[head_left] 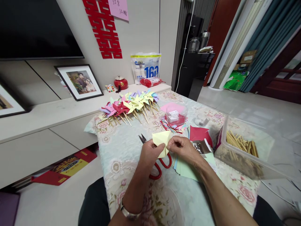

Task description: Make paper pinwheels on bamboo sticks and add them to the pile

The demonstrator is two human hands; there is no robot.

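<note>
Between my two hands is a piece of pale yellow paper (161, 137), partly folded, held above the table. My left hand (150, 153) is closed on its left side, the thumb pressed across the front. My right hand (182, 148) pinches the paper's right edge between thumb and fingertips; whether a small pin is in that pinch I cannot make out. Under my hands lie scissors with red handles (157, 172), their dark blades pointing away to the left. Beside my right hand stands a small open box of metal pins (198, 146), on top of green paper sheets (185, 171).
Finished paper pinwheels (131, 105) on sticks are heaped at the table's far left. A clear round tub (176, 113) stands on patterned paper. Red paper (199, 133) lies behind the pin box. At right is a plastic bin of wooden sticks (243, 146). A floral cloth (119, 141) covers the table.
</note>
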